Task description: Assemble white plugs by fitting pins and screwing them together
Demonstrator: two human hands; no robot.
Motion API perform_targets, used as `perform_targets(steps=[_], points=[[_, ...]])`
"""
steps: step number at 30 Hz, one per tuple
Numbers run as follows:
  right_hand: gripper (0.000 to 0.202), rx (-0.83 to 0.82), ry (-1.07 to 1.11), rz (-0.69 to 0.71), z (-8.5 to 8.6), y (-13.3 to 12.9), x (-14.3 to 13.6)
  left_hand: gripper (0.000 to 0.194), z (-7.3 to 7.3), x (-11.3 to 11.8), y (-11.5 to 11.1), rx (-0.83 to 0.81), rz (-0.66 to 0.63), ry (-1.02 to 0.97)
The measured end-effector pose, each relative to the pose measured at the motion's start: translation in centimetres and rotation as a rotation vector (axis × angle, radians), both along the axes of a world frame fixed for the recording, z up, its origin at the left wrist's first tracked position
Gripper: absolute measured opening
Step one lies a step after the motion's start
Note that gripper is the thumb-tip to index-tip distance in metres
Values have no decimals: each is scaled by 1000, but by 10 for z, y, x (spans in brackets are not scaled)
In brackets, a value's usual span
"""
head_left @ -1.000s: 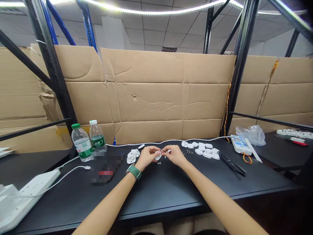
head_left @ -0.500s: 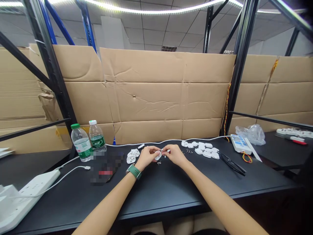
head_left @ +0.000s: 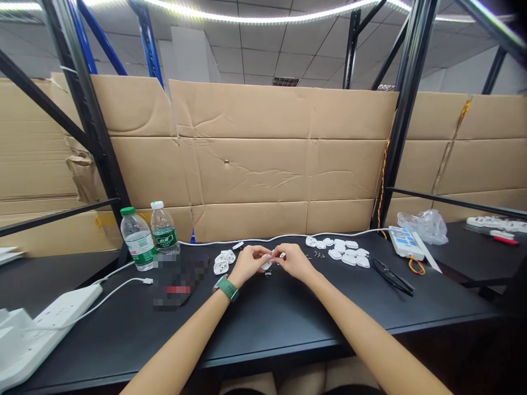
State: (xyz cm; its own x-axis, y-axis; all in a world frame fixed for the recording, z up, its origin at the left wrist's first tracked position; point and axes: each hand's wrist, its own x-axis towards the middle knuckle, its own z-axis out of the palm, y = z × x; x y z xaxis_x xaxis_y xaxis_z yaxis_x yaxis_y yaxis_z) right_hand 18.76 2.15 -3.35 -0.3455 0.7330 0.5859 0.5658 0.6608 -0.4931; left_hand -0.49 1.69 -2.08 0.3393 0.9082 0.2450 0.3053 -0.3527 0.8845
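My left hand [head_left: 250,262], with a green watch band at the wrist, is closed on a small white plastic piece [head_left: 267,265]. Close against it, my right hand [head_left: 293,259] is pinched on something small and thin with a whitish end, too small to name. The fingertips of both hands meet over the white piece and partly cover it. Left of the hands lies a group of white plastic socket-like parts [head_left: 221,267]. To the right, several flat white plastic parts [head_left: 349,259] are spread out, with tiny metal pieces [head_left: 319,254] beside them.
Black-handled pliers [head_left: 392,277] lie at the right, near a white box with wires [head_left: 405,243] and a clear plastic bag [head_left: 424,226]. Two water bottles [head_left: 140,241], a blurred dark object [head_left: 181,282] and a white power strip [head_left: 61,312] occupy the left. Cardboard [head_left: 255,170] walls the back.
My right hand has shifted slightly to the left and its fingers have turned a little over the white piece. My left hand stays nearly still.
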Motion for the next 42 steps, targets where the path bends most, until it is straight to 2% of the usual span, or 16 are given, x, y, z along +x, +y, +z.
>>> perform_targets(steps=[9, 17, 28, 42], points=[[5, 35, 50, 15, 2, -2, 0, 44, 3, 2, -4, -23, -46, -64], [6, -6, 66, 32, 4, -1, 1, 48, 1, 3, -3, -88, -34, -120], [4, 20, 48, 9, 1, 1, 2, 45, 5, 4, -8, -143, -65, -175], [4, 53, 24, 20, 1, 1, 1, 45, -2, 3, -4, -177, -55, -197]])
